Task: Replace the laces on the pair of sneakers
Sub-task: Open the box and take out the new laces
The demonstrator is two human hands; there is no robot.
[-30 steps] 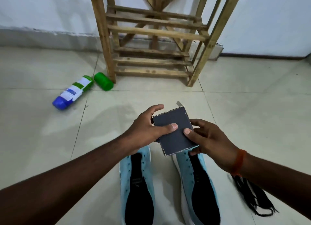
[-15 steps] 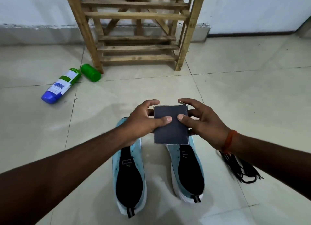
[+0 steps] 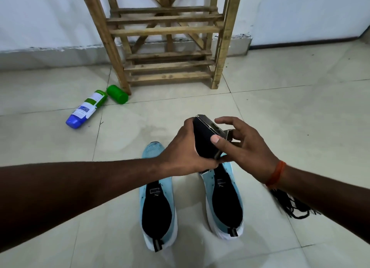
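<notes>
Sneakers in light-blue knit with black linings and white soles stand side by side on the floor closest to the person, heels near and toes pointing away. The left sneaker (image 3: 158,207) is partly crossed by the left forearm, and the toe of the right sneaker (image 3: 224,203) is hidden beneath the hands. A loose bundle of black laces (image 3: 294,207) lies on the tiles just right of that shoe, partly under the right forearm. Above the toes, both hands hold a small dark cardboard box (image 3: 202,141) in the air, tilted. The left hand (image 3: 180,153) grips its left side, fingers curled round behind it. The right hand (image 3: 244,147), with an orange thread band (image 3: 277,174) at the wrist, presses its thumb on the front face, its lower fingers tucked under the box and its upper fingers loosely spread over the open flap at the top end. The glossy pale tiled floor (image 3: 300,117) stretches bare to the right and ahead of the hands. Further off to the left lie a white-and-green plastic bottle with a blue end (image 3: 88,107) and, just beside it, a green cylindrical cap (image 3: 117,94), which touches a leg of the slatted wooden rack (image 3: 168,47). The rack stands against the white wall (image 3: 40,17).
</notes>
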